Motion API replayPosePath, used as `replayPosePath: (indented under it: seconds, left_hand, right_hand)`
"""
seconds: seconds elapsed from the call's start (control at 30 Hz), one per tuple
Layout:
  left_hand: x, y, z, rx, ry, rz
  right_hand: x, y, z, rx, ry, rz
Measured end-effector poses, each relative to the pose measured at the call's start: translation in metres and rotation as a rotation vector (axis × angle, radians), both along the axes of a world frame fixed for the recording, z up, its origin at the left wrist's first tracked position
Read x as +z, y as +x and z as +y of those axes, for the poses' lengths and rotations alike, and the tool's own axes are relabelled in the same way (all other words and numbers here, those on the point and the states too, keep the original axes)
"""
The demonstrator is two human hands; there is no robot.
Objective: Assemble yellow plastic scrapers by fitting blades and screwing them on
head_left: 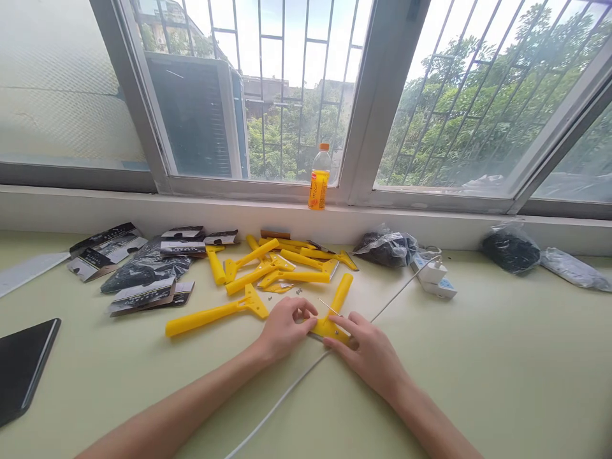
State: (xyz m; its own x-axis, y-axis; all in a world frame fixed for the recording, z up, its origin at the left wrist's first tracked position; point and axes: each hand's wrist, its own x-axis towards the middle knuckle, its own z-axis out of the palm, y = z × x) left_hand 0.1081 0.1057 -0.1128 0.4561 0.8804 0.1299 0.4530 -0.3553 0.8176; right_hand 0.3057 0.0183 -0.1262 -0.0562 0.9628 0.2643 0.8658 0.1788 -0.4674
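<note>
A yellow scraper (340, 294) lies on the table in front of me, its handle pointing away and its wide head toward me. My left hand (287, 324) is closed, with thumb and fingertips pinching the left end of the head. At the right end, my right hand (375, 354) grips the head between thumb and fingers. A thin metal rod (327, 306) sticks out by the right fingertips, over the scraper; its other end is hidden. One screw (336, 331) shows on the head. Left of my left hand lies another yellow scraper (205, 317).
Several yellow scrapers (296, 276) are piled behind my hands, near small loose screws (299, 291). Black packaging (143, 296) lies left, a dark tablet (26, 366) nearer me. A white cable (282, 398) runs beneath my hands from a power strip (442, 287). A bottle (319, 182) stands on the sill.
</note>
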Motion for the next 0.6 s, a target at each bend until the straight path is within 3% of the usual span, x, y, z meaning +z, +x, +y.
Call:
replayPosePath:
  seconds: [0.17, 0.33, 0.43, 0.6]
  left_hand:
    - [-0.006, -0.002, -0.002, -0.142, 0.154, -0.040]
    - [-0.002, -0.016, 0.007, -0.474, 0.381, 0.088]
    - [0.003, -0.024, 0.014, -0.603, 0.384, 0.099]
    - [0.006, -0.025, 0.019, -0.609, 0.332, 0.033]
  right_hand:
    - [0.001, 0.000, 0.001, 0.017, -0.015, 0.004]
    - [0.004, 0.000, 0.000, 0.011, -0.011, 0.031]
    - [0.006, 0.001, 0.000, 0.021, -0.036, 0.054]
    - [0.008, 0.002, 0.000, 0.014, -0.059, 0.084]
